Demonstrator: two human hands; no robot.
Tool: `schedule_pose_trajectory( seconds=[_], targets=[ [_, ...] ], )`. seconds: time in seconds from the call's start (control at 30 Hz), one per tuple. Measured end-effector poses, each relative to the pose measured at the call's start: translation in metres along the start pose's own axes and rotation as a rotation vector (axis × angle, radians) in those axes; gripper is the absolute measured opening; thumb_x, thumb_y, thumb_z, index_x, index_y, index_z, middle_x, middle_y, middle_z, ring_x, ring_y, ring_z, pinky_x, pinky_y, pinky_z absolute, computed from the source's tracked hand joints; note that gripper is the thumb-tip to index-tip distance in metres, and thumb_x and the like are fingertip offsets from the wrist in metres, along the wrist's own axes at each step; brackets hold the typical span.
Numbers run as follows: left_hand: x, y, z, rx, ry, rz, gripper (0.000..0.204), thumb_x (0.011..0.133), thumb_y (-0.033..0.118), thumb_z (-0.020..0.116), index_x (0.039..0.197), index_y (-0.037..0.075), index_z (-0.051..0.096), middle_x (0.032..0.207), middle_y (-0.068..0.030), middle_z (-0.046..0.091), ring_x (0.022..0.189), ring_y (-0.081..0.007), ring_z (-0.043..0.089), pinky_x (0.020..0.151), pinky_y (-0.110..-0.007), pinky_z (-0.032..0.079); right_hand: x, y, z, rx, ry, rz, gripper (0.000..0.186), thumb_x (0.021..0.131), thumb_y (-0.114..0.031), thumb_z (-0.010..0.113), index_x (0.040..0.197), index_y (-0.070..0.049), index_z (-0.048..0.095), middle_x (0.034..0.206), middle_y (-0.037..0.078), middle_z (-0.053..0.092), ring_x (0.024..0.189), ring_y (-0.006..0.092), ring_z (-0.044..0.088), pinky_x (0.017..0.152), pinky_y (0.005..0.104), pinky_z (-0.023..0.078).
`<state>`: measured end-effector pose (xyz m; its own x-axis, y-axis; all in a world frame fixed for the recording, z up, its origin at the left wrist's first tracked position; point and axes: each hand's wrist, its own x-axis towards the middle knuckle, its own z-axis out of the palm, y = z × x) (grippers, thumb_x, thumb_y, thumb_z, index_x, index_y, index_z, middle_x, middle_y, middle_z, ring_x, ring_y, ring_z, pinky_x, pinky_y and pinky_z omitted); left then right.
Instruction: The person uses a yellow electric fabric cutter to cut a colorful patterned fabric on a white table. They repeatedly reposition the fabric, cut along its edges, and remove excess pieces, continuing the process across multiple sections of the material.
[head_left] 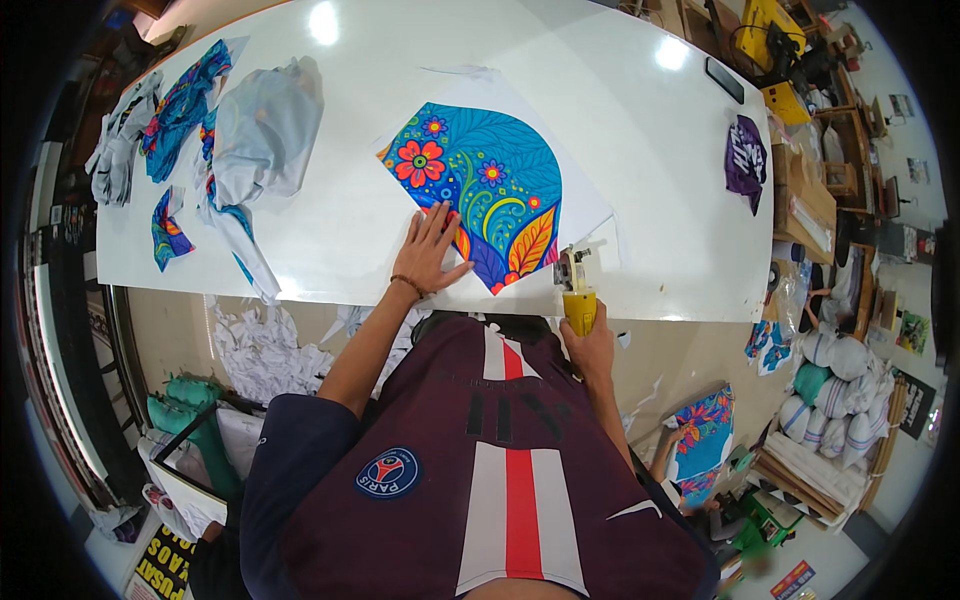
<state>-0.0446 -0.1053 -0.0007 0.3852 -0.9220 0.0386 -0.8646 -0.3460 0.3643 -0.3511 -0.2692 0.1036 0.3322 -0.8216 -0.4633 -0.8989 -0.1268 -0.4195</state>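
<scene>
Left hand (430, 250): palm down, fingers spread with thumb out wide, pressing the lower-left edge of the floral fabric piece (490, 190). Bead bracelet (408, 286) on that wrist. Right hand (591, 338): holding the yellow handheld electric cutter (579, 312), closed around its body, most fingertips hidden. Cutter head sits at the piece's lower-right edge, by the orange leaf print; can't tell if the blade touches cloth

Piece lies flat mid-table, near the person's side, over a white sheet (592, 212) that sticks out to its right. White table (680, 200) also carries a crumpled pale grey cloth bundle (265, 130) at left, a small floral offcut (171, 235) near it, plus a phone (724, 80) and purple cloth (746, 165) at the far right. White scraps (265, 350) litter the floor, left
</scene>
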Motion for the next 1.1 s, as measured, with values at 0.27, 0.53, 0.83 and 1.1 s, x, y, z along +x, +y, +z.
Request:
schedule_pose_trajectory(
  seconds=[0.27,0.53,0.83,1.1],
  targets=[
    [0.000,0.001,-0.002,-0.035,0.018,0.010,0.092,0.091,0.062,0.066,0.157,0.003,0.041,0.168,-0.0223,0.027,0.158,-0.0363,0.023,0.127,-0.057,0.019,0.006,-0.014,0.002,0.049,0.014,0.003,0.068,0.084,-0.038,0.072,0.142,-0.012,0.047,0.102,0.029,0.073,0.097,0.0498,0.070,0.083,0.0571,0.054],
    [0.000,0.001,-0.005,-0.054,0.007,0.005,0.092,0.090,0.062,0.066,0.157,0.003,0.041,0.168,-0.0224,0.028,0.158,-0.0372,0.023,0.127,-0.058,0.019,0.022,-0.030,0.003,0.023,0.033,0.004,0.067,0.084,-0.039,0.071,0.140,-0.012,0.048,0.107,0.029,0.072,0.100,0.0496,0.070,0.086,0.0572,0.054],
    [0.000,-0.001,-0.004,-0.080,-0.011,-0.007,0.092,0.092,0.063,0.064,0.158,0.005,0.039,0.167,-0.0223,0.029,0.158,-0.0379,0.022,0.128,-0.058,0.017,0.054,-0.046,-0.001,0.021,0.029,0.029,0.068,0.082,-0.041,0.072,0.140,-0.014,0.049,0.109,0.028,0.072,0.102,0.0484,0.070,0.088,0.0560,0.054],
    [-0.001,0.002,-0.006,-0.063,-0.037,-0.038,0.093,0.092,0.065,0.062,0.157,0.002,0.039,0.167,-0.0231,0.028,0.157,-0.0386,0.023,0.128,-0.056,0.018,0.090,-0.064,-0.018,-0.021,-0.013,-0.016,0.068,0.082,-0.040,0.073,0.139,-0.012,0.050,0.111,0.028,0.071,0.103,0.0488,0.070,0.090,0.0554,0.054]
  ],
)
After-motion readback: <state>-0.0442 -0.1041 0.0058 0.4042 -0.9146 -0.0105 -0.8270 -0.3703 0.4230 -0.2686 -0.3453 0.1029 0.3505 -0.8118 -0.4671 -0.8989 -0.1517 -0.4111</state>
